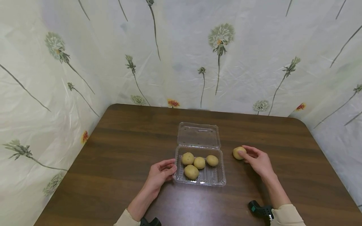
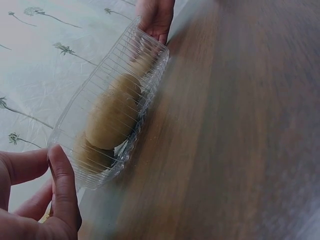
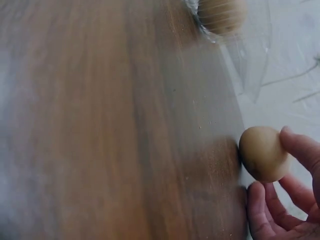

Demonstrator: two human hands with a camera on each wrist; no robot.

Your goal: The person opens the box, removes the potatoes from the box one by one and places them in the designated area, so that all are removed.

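A clear plastic clamshell container [image 1: 210, 181] sits on the table with its lid [image 1: 198, 135] folded back, away from the person. Several potatoes [image 1: 191, 172] lie inside, grouped toward its left half, with one potato [image 1: 212, 160] farther right. My left hand [image 1: 159, 175] pinches the container's left rim between thumb and fingers; the left wrist view shows the fingertips [image 2: 61, 159] at that rim. To the right of the container, my right hand [image 1: 258, 160] holds a single potato [image 3: 264, 153] between its thumb and fingers, low over the table.
The dark brown wooden table [image 1: 135, 135] has rounded far corners. A pale plastic sheet [image 1: 175, 62] printed with dandelions hangs behind and on both sides of it. Black wrist devices [image 1: 260, 209] are strapped by the beige sleeves [image 1: 287, 216].
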